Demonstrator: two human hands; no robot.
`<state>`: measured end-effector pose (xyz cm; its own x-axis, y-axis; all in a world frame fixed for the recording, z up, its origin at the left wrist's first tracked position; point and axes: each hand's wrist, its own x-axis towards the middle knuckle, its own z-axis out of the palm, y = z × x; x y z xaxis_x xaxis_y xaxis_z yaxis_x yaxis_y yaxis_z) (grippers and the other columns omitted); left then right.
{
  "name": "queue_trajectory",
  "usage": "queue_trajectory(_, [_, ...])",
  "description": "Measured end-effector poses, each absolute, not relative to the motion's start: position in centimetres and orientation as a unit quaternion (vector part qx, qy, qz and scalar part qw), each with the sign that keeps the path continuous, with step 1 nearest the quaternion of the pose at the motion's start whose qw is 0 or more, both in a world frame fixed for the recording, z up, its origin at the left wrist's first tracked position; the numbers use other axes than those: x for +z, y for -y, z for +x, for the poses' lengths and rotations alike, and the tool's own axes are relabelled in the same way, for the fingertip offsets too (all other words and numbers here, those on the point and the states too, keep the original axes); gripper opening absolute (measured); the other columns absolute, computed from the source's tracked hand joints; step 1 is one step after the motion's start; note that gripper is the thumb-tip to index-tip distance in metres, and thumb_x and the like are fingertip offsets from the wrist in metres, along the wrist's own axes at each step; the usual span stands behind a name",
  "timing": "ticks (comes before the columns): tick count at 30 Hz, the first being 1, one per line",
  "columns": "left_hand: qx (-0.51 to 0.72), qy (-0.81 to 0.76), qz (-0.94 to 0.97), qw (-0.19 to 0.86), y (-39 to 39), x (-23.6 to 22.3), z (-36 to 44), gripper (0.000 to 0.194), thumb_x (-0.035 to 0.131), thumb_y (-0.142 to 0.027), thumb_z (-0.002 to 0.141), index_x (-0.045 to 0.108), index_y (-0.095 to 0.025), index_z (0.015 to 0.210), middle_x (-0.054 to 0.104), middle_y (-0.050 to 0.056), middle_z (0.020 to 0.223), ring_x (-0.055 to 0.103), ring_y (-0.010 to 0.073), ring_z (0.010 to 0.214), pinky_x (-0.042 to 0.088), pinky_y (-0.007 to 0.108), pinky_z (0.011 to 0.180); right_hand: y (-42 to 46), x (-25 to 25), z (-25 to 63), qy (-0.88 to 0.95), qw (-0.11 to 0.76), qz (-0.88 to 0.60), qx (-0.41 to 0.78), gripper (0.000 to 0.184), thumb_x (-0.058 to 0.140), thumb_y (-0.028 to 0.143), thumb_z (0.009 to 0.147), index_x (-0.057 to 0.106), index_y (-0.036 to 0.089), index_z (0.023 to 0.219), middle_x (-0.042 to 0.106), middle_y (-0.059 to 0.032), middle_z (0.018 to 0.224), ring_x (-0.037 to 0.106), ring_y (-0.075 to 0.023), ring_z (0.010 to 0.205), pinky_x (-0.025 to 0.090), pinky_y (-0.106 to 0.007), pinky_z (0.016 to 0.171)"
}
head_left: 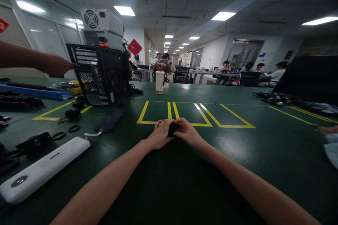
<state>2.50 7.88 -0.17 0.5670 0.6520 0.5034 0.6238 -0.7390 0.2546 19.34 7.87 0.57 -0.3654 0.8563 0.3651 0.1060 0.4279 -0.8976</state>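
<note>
Both my hands meet over the green table (235, 179), just in front of the yellow tape outlines. My left hand (161, 135) is curled round one side of a small dark object (171, 129). From the other side, my right hand (188, 134) grips it with thumb and bent fingers. The object looks black, but my fingers cover much of it, so its kind cannot be made out.
An open black computer case (104, 74) stands at left beneath stacked power supplies (101, 21), another person's arm (34, 58) beside it. A white bottle (160, 82) stands ahead. A long white device (47, 167) lies at left, dark cables (271, 97) at right.
</note>
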Motion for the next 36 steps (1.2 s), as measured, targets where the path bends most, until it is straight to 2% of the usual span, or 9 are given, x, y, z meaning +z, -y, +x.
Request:
queue_trajectory(5, [0.294, -0.366, 0.883, 0.026, -8.0, -0.3, 2.5, 0.058, 0.053, -0.030, 0.074, 0.021, -0.022, 0.121, 0.036, 0.010, 0.123, 0.031, 0.0232, 0.118, 0.018, 0.045, 0.098, -8.1, -0.7, 20.2, 0.747, 0.425, -0.427, 0.281, 0.039, 0.059, 0.013, 0.059, 0.048, 0.021, 0.095, 0.045, -0.0026, 0.094, 0.047, -0.0165, 0.090, 0.042, -0.035, 0.080])
queue_trajectory(10, [0.298, -0.409, 0.860, 0.068, -9.2, -0.5, 2.7, 0.060, 0.051, -0.038, 0.074, 0.022, -0.018, 0.123, 0.039, 0.012, 0.119, 0.036, 0.0254, 0.113, 0.027, 0.044, 0.094, -8.3, -1.0, 21.4, 0.743, 0.388, -0.518, 0.172, 0.029, 0.057, 0.019, 0.063, 0.051, 0.020, 0.092, 0.048, -0.0048, 0.096, 0.048, -0.0182, 0.089, 0.038, -0.036, 0.083])
queue_trajectory(13, [0.294, -0.460, 0.831, 0.104, -10.8, -0.8, 3.3, 0.063, 0.051, -0.042, 0.073, 0.023, -0.015, 0.123, 0.042, 0.014, 0.115, 0.042, 0.0277, 0.106, 0.033, 0.044, 0.088, -8.5, -0.8, 21.9, 0.745, 0.374, -0.531, 0.154, 0.030, 0.056, 0.024, 0.066, 0.052, 0.021, 0.096, 0.051, -0.0065, 0.098, 0.049, -0.0212, 0.092, 0.038, -0.038, 0.082])
queue_trajectory(16, [0.286, -0.479, 0.823, 0.105, -12.2, -1.1, 4.4, 0.063, 0.052, -0.044, 0.071, 0.025, -0.017, 0.121, 0.045, 0.013, 0.112, 0.044, 0.0291, 0.104, 0.035, 0.046, 0.085, -8.8, -0.6, 22.2, 0.757, 0.351, -0.533, 0.137, 0.026, 0.053, 0.024, 0.069, 0.055, 0.021, 0.094, 0.055, -0.0070, 0.095, 0.050, -0.0227, 0.093, 0.036, -0.038, 0.082])
queue_trajectory(23, [0.284, -0.515, 0.799, 0.128, -13.9, -1.3, 7.2, 0.071, 0.054, -0.047, 0.067, 0.023, -0.014, 0.122, 0.037, 0.016, 0.123, 0.036, 0.0312, 0.112, 0.031, 0.044, 0.091, -9.7, -0.4, 22.7, 0.751, 0.314, -0.572, 0.103, 0.022, 0.053, 0.025, 0.068, 0.057, 0.020, 0.089, 0.059, -0.0083, 0.093, 0.054, -0.0239, 0.090, 0.038, -0.036, 0.077])
queue_trajectory(27, [0.271, -0.540, 0.783, 0.146, -13.7, -0.8, 8.1, 0.067, 0.054, -0.046, 0.067, 0.028, -0.011, 0.118, 0.041, 0.015, 0.118, 0.039, 0.0298, 0.109, 0.033, 0.042, 0.090, -10.0, 0.3, 22.9, 0.688, 0.349, -0.613, 0.173, 0.021, 0.054, 0.029, 0.068, 0.058, 0.019, 0.085, 0.061, -0.0066, 0.091, 0.056, -0.0210, 0.087, 0.040, -0.034, 0.077])
queue_trajectory(31, [0.258, -0.524, 0.796, 0.158, -11.4, 0.0, 7.9, 0.063, 0.058, -0.041, 0.066, 0.032, -0.014, 0.116, 0.044, 0.011, 0.115, 0.044, 0.0244, 0.105, 0.036, 0.034, 0.089, -8.2, 1.6, 22.6, 0.588, 0.407, -0.590, 0.374, 0.028, 0.054, 0.029, 0.068, 0.053, 0.016, 0.093, 0.061, -0.0084, 0.095, 0.057, -0.0184, 0.088, 0.044, -0.030, 0.075])
queue_trajectory(33, [0.248, -0.483, 0.817, 0.193, -8.9, 0.5, 7.1, 0.066, 0.060, -0.041, 0.064, 0.032, -0.014, 0.117, 0.044, 0.011, 0.114, 0.045, 0.0237, 0.103, 0.036, 0.034, 0.088, -5.9, 2.1, 22.3, 0.554, 0.400, -0.562, 0.466, 0.031, 0.053, 0.031, 0.069, 0.051, 0.017, 0.097, 0.059, -0.0089, 0.099, 0.057, -0.0188, 0.088, 0.045, -0.030, 0.072])
queue_trajectory(36, [0.246, -0.419, 0.836, 0.255, -3.5, 1.5, 4.8, 0.069, 0.060, -0.038, 0.064, 0.029, -0.015, 0.121, 0.042, 0.011, 0.116, 0.042, 0.0253, 0.105, 0.035, 0.037, 0.089, -1.2, 2.5, 21.4, 0.546, 0.372, -0.529, 0.532, 0.033, 0.058, 0.033, 0.066, 0.052, 0.018, 0.096, 0.058, -0.0073, 0.099, 0.057, -0.0194, 0.089, 0.045, -0.031, 0.074])
